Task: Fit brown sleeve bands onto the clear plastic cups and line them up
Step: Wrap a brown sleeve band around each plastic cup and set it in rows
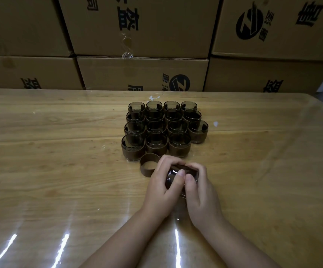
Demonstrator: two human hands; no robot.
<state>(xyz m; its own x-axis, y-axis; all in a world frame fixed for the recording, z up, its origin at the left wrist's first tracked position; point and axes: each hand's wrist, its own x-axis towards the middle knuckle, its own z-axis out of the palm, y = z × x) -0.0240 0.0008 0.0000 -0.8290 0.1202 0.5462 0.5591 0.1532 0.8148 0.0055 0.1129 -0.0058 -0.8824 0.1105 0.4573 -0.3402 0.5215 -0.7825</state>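
Clear plastic cup [173,177], partly banded in brown, is gripped by both the left hand [162,183] and the right hand [201,192], fingers curled round it and hiding most of it, low over the desk [60,171]. A loose sleeve band [149,165] is stood between the hands and the rows of banded cups [160,128]. Cardboard boxes [141,31] are stacked behind.

A glossy clear film is seen over the wooden table [60,132], matt brown bands [148,165] ring the shiny transparent plastic cups [156,140], and matt cardboard boxes [143,72] are stacked behind.
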